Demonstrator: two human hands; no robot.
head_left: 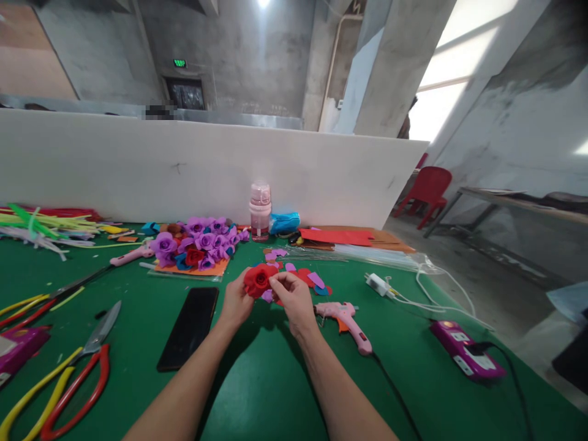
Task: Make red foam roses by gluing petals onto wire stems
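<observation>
A red felt rose point(257, 279) is held between both hands just above the green table point(257, 380). My left hand point(236, 301) grips it from below and the left. My right hand point(294, 297) pinches its right edge with closed fingers. Loose red, purple and blue felt petals point(312, 280) lie on the table right behind the hands. A pile of finished purple, blue and red felt roses point(197, 242) rests on an orange sheet further back on the left.
A pink glue gun point(346, 318) lies right of my right hand, its cord running to a purple power strip point(466, 355). A black phone point(189, 327) lies left of my arms. Scissors point(76, 373), a pink bottle point(260, 211), red felt sheets point(337, 236), coloured sticks point(41, 226).
</observation>
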